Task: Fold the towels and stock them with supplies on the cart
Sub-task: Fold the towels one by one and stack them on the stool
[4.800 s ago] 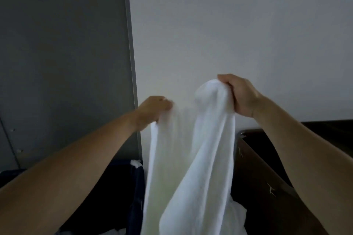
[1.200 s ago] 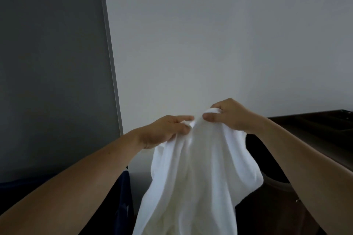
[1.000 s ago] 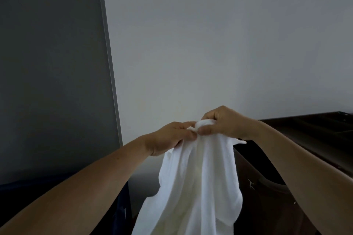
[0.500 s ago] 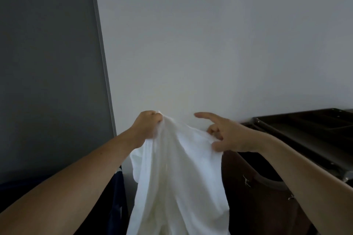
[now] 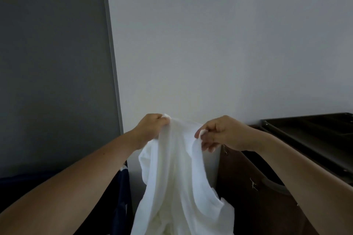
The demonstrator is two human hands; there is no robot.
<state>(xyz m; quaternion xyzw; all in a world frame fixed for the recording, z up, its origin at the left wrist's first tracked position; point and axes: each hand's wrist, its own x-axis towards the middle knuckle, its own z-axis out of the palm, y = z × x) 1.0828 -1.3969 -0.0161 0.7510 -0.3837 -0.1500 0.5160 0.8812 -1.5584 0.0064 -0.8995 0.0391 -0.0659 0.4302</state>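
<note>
Head view, taken from left to right: a dark grey flat panel (image 5: 53,63) fills the left side, edged by a pale narrow strip (image 5: 113,63), and a dark navy cloth bag (image 5: 123,192) sits low beneath it, mostly in shadow. The bare left forearm rises from the bottom left corner to the left hand (image 5: 150,129), whose fingers are curled tightly round one bunched top corner of a white, soft, crumpled towel (image 5: 175,177); a small tuft of cloth pokes out above the fist. The towel is held up in the air in front of the plain white wall (image 5: 210,44), its top edge stretched in a short, slightly sagging span between the two hands. Its body hangs in loose vertical folds down past the bottom of the picture, between the navy bag and the cart. The right hand (image 5: 223,131) pinches the other part of that top edge between thumb and forefinger, with the remaining fingers curled underneath. Behind and below the right forearm stands a dark brown, boxy cart (image 5: 248,187), just beside the hanging towel, with a black shallow tray (image 5: 315,126) on its top at the far right.
</note>
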